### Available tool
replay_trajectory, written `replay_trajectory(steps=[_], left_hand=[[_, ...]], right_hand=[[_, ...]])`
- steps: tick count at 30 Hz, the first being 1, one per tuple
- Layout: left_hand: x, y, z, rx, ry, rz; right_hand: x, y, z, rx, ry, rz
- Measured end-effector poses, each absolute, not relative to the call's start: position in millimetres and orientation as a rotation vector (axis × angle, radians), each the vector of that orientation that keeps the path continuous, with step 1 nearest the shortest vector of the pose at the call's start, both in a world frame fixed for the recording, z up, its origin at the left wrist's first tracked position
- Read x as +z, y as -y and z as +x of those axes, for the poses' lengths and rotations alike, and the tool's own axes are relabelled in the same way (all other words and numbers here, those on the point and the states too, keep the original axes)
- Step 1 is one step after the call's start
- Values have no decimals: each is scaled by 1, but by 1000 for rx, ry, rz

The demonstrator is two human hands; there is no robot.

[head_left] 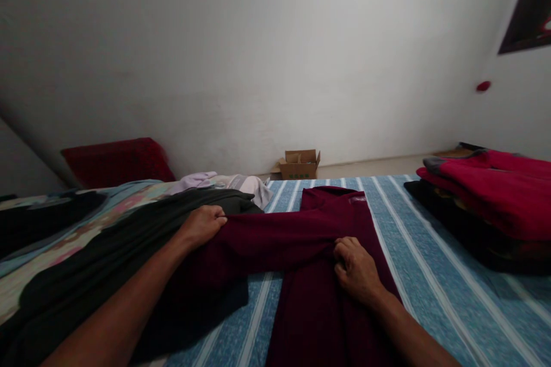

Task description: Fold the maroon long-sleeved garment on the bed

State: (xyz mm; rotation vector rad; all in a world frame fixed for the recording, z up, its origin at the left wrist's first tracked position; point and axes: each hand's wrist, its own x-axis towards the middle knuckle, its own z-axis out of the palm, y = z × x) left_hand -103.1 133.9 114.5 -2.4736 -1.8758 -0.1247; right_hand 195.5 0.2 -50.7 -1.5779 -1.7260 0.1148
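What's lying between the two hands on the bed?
In the head view, the maroon garment's sleeve stretches from the left hand to the right hand.

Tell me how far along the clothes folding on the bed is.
Done: a stack of folded red and dark clothes sits at the right of the striped bed. In hand: the maroon shirt lies flat, the left hand pulling its sleeve out while the right hand pins the body. Left: a dark garment and pale clothes lie unfolded on the left.
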Motion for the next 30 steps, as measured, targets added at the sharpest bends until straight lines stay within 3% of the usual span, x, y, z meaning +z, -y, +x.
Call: replay_trajectory(steps=[16,30], left_hand=[[73,-127,-100,-55,1772,-2305],[82,-123,-113,-169,1770,-2611]], right_hand=[[-47,-9,193,23,1766,-1870],[-36,-11,200,88,1825,-1931]])
